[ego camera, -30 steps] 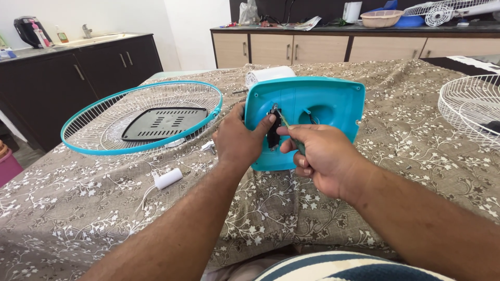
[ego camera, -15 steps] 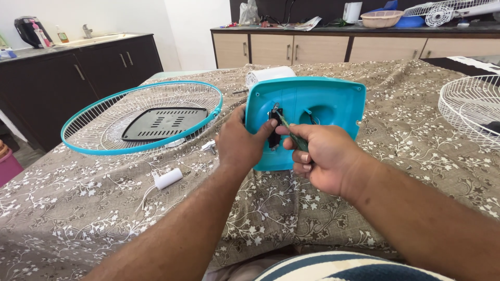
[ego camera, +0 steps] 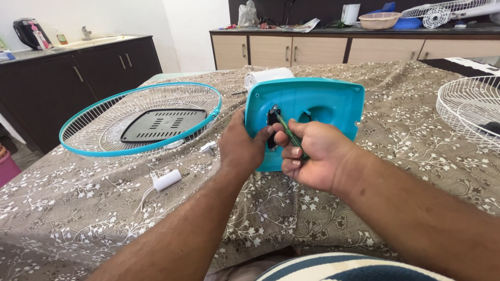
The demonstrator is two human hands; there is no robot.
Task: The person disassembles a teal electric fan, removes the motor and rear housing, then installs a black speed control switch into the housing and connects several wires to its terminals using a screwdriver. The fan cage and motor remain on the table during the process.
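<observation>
Head view: the left hand [ego camera: 240,151] grips the near left edge of the turquoise fan housing [ego camera: 307,112], fingers wrapped around the rim with the thumb laid on its face, holding it upright on the worktop [ego camera: 78,218], which is covered by a brown flowered cloth. The right hand [ego camera: 312,153] has its fingers closed around a green-handled screwdriver [ego camera: 287,131], whose tip meets the black switch plate [ego camera: 273,125] set in the left part of the housing.

Against the pictures of a second and half a second ago, little has changed: both hands keep their grips, the housing stands in the same spot at the middle of the worktop, and the screwdriver has only tilted slightly while its tip stays at the black plate. I judge from this that the work at that fastening point is still going on and is not finished.

Counted: one turquoise housing, one screwdriver, one turquoise-rimmed fan grille [ego camera: 140,117] lying flat to the left with one dark slotted plate [ego camera: 164,124] resting in it, one white wire grille [ego camera: 471,106] at the right edge, one white plug [ego camera: 166,180] on its cord near the left forearm, and one white cylindrical part [ego camera: 268,76] just behind the housing. A further white fan [ego camera: 442,13] lies on the far cabinet.
</observation>
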